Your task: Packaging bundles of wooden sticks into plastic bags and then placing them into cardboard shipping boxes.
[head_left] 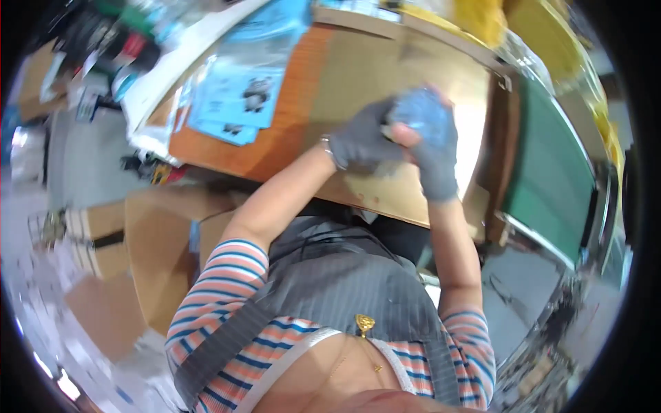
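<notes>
A crinkled blue plastic packet [421, 113], smeared by motion, is held up over the desk between my two hands. Grey gloves with bare fingertips cover both. From the left, my left hand [368, 134] closes on the packet's near left side. My right hand [438, 160] grips it from the right, its thumb lying across the front. What the packet contains cannot be made out. Left of my hands lies a stack of flat light-blue printed plastic bags [234, 93] with a dark animal picture.
A sheet of brown cardboard [351, 69] covers part of the orange-brown wooden desk [275, 148]. Yellow packages [475, 20] stand along the far edge. At the right is a green-topped surface [551, 165] with a metal edge. Cardboard boxes [162, 255] sit low on the left.
</notes>
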`<state>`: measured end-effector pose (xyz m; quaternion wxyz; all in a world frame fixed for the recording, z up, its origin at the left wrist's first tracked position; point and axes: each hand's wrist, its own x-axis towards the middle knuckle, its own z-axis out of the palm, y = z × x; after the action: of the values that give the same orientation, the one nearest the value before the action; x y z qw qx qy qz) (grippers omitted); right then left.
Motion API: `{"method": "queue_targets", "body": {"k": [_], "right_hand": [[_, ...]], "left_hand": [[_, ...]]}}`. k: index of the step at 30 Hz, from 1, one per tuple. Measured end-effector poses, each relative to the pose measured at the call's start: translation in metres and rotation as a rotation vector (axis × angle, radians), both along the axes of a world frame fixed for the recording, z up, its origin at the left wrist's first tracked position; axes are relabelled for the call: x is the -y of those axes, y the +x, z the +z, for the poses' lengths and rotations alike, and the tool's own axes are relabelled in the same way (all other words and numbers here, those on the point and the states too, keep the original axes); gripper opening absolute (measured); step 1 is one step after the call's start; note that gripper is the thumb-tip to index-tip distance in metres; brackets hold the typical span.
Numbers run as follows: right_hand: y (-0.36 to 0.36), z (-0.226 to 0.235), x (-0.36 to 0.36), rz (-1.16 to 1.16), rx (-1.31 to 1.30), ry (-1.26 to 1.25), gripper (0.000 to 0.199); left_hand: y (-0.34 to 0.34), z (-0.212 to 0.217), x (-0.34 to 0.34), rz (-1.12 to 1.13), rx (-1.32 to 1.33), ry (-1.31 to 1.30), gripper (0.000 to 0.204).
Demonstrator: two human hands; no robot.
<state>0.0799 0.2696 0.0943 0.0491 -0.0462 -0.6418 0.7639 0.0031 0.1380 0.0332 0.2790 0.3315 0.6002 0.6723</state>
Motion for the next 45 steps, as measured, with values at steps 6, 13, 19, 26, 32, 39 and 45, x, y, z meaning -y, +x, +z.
{"method": "queue_targets", "body": {"k": [6, 13, 19, 26, 32, 39, 45], "right_hand": [[0.010, -0.012, 0.011, 0.301, 0.115, 0.048, 0.044], [0.037, -0.062, 0.041, 0.322, 0.354, -0.503, 0.022], [0.040, -0.077, 0.044, 0.307, 0.352, -0.574, 0.020], [0.036, -0.077, 0.055, 0.285, 0.361, -0.590, 0.019], [0.038, -0.072, 0.051, 0.293, 0.356, -0.599, 0.014], [0.037, -0.044, 0.060, 0.360, 0.356, -0.403, 0.064], [0.041, -0.064, 0.058, 0.352, 0.411, -0.512, 0.056]], "left_hand": [[0.085, -0.004, 0.034, -0.196, 0.594, 0.222, 0.049], [0.015, -0.029, 0.141, -0.053, 0.051, -0.593, 0.033], [-0.096, -0.089, 0.285, 0.707, -0.840, -0.975, 0.040], [-0.117, -0.098, 0.285, 0.623, -0.835, -0.886, 0.024], [-0.134, -0.078, 0.290, 0.575, -0.986, -0.937, 0.029], [-0.048, 0.002, 0.169, 0.589, -0.750, -0.502, 0.028], [0.036, -0.038, 0.088, 0.580, -0.703, -0.318, 0.024]]}}
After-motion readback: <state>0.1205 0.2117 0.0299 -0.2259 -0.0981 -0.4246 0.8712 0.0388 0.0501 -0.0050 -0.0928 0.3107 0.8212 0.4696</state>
